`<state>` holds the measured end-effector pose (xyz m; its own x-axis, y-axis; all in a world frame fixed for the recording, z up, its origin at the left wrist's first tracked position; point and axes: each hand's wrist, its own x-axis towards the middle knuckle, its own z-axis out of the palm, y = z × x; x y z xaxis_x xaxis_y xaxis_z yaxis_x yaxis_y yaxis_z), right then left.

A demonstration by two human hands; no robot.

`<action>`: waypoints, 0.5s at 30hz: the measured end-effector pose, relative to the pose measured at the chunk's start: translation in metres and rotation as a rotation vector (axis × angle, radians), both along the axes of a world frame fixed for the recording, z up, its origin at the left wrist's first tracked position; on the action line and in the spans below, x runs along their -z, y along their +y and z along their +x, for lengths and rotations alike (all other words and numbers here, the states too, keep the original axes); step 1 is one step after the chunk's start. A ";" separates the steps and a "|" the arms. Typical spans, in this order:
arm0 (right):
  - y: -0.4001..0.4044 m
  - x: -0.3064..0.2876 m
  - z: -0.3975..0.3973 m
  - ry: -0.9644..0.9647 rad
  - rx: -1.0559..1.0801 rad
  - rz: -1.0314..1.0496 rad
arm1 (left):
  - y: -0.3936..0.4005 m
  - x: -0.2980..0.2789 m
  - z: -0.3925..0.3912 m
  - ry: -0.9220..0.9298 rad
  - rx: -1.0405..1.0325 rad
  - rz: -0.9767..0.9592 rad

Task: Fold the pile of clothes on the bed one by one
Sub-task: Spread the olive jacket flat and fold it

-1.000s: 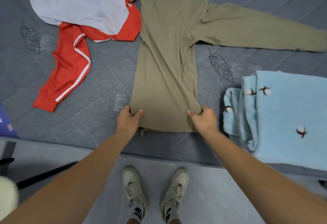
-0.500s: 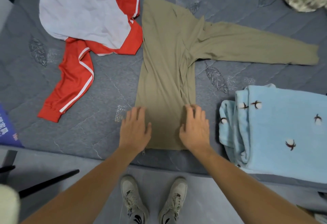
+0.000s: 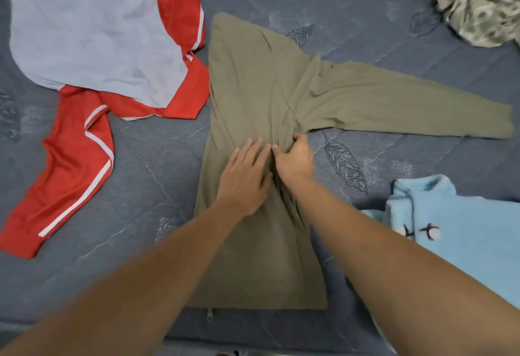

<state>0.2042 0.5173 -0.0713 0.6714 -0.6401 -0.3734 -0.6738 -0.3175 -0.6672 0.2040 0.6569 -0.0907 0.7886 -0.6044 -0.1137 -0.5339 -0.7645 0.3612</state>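
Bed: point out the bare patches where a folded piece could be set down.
Bare quilt lies between the red jacket and the olive shirt. A smaller patch sits below the olive sleeve, above the blue fleece. The top left is crowded.

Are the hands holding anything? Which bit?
The right hand pinches the olive top at the bunched cloth under its sleeve. The left hand only presses flat on the top, holding nothing.
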 end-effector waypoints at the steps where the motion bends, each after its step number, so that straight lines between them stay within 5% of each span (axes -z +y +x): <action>1: -0.003 -0.001 0.008 0.026 0.042 0.027 | -0.003 0.002 0.009 0.003 0.017 0.005; 11: -0.051 -0.005 -0.002 0.101 0.051 -0.126 | -0.027 -0.001 0.015 0.024 0.171 0.106; 15: -0.057 -0.013 0.001 -0.040 -0.276 -0.614 | -0.049 -0.006 0.029 0.014 0.168 0.080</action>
<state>0.2056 0.4598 -0.0578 0.8464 -0.5317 0.0319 -0.4925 -0.8039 -0.3334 0.2334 0.6084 -0.0849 0.6751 -0.7161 -0.1771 -0.6521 -0.6916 0.3107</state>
